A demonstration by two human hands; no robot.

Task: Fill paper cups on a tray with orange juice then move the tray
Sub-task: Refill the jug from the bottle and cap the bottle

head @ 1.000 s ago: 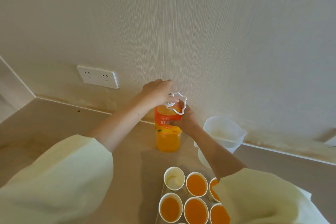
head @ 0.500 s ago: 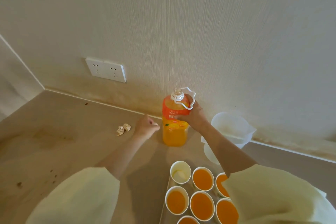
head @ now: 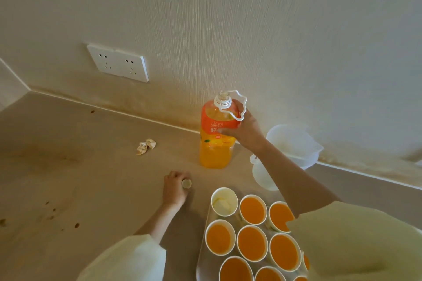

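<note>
An orange juice bottle (head: 215, 143) stands upright on the counter near the wall, its mouth uncapped and its white carry handle sticking out to the right. My right hand (head: 245, 129) grips the bottle's shoulder. My left hand (head: 174, 188) rests low on the counter in front of the bottle, fingers closed on the small round bottle cap (head: 186, 183). On the tray (head: 202, 255) at the bottom stand several paper cups filled with juice (head: 252, 243). One cup (head: 224, 201) at the tray's far left corner holds no juice.
Two translucent plastic jugs (head: 294, 143) stand by the wall right of the bottle. A crumpled scrap of paper (head: 146, 146) lies left of the bottle. A double wall socket (head: 118, 63) sits above the counter. Brown stains mark the counter at left.
My left hand has come off the bottle top with the cap and moved down to the counter in front of the bottle. My right hand has kept its hold on the bottle.
</note>
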